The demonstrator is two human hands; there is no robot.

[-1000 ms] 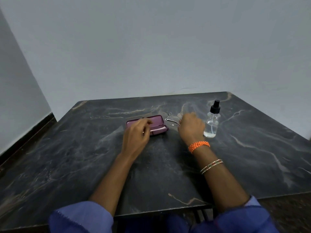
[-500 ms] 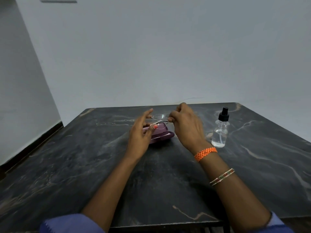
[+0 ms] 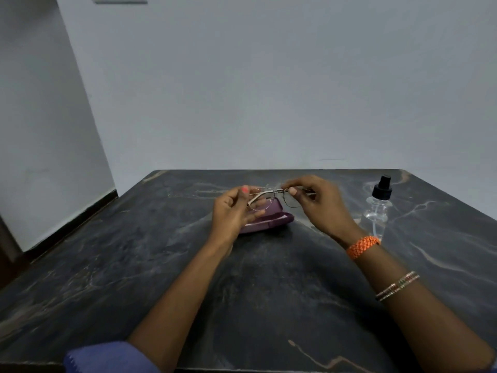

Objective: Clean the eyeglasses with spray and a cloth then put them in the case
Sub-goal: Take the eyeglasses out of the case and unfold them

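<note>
Both hands hold thin metal-framed eyeglasses (image 3: 274, 196) above an open purple case (image 3: 269, 222) on a dark marble bench (image 3: 134, 265): left hand (image 3: 232, 211) and right hand (image 3: 320, 203) each pinch a side. A spray bottle (image 3: 377, 205) stands to the right.

Surface (image 3: 269, 292): dark stone-look slab, marbled with pale veins, smooth, low sheen. Eyeglasses (image 3: 274, 196): thin metal wire frame, clear glossy lenses. Case (image 3: 269, 223): purple, matt, smooth shell; material cannot be told. Spray bottle (image 3: 377, 208): clear glossy plastic or glass body, black matt cap. Wristband (image 3: 363, 246): orange braided cord, rough weave. Bracelets (image 3: 398, 285): thin, beaded, glinting. Sleeve (image 3: 107, 356): blue woven cloth, matt. Wall (image 3: 269, 90): painted, matt, even.
</note>
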